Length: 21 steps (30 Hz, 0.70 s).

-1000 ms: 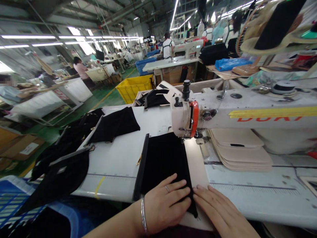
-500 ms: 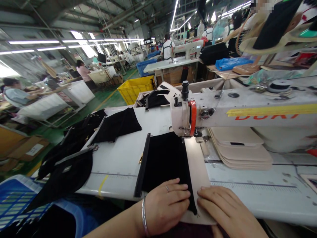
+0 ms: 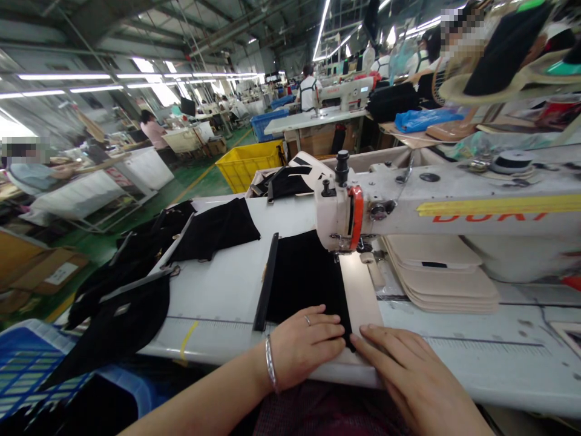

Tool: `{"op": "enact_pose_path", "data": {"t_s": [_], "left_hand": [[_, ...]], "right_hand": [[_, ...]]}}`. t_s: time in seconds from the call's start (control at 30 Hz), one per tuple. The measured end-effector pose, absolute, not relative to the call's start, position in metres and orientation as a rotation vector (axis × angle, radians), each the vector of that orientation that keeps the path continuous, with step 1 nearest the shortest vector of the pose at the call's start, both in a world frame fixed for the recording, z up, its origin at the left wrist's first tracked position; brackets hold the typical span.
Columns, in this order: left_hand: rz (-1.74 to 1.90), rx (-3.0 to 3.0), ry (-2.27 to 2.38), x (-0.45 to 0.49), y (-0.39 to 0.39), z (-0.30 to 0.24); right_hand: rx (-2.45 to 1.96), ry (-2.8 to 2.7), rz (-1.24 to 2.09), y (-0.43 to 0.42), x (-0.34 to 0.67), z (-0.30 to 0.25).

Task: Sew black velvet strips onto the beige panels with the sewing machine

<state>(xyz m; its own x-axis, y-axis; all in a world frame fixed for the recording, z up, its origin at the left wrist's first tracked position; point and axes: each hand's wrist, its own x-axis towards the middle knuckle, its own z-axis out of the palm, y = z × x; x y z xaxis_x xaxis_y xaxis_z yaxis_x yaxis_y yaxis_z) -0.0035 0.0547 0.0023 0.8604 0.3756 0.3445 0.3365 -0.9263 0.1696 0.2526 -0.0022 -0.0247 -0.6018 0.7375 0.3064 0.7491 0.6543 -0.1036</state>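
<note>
A black fabric piece (image 3: pixel 306 272) lies over a cream panel (image 3: pixel 361 284) under the head of the sewing machine (image 3: pixel 342 212). Along the fabric's left side runs a dark strip (image 3: pixel 267 284), with a bit of gold metal next to it. My left hand (image 3: pixel 308 345) rests flat on the near end of the black fabric, fingers stretched out to the right. Over the near right corner of the cream panel lies my right hand (image 3: pixel 399 363), fingers extended, the fingertips close to the fabric's edge. The needle area is partly hidden by the machine head.
Stacked cream panels (image 3: pixel 445 278) sit beneath the machine arm. More black pieces (image 3: pixel 213 230) lie on the table's left side, one hanging over a blue basket (image 3: pixel 31 339). Behind the table stands a yellow bin (image 3: pixel 249 163). Other people work farther back.
The black fabric and cream panel have moved forward, away from me, under the machine head. Both hands have moved forward with them, still lying flat.
</note>
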Motion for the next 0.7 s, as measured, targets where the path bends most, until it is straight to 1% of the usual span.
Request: {"op": "enact_pose_path", "data": {"t_s": [0.2, 0.7], "left_hand": [[0.600, 2.921, 0.551, -0.005, 0.070, -0.001], [0.407, 3.040, 0.604, 0.000, 0.115, 0.013]], "right_hand": [[-1.270, -2.513, 0.027, 0.004, 0.248, -0.024], [-1.277, -2.505, 0.023, 0.032, 0.248, -0.019]]}}
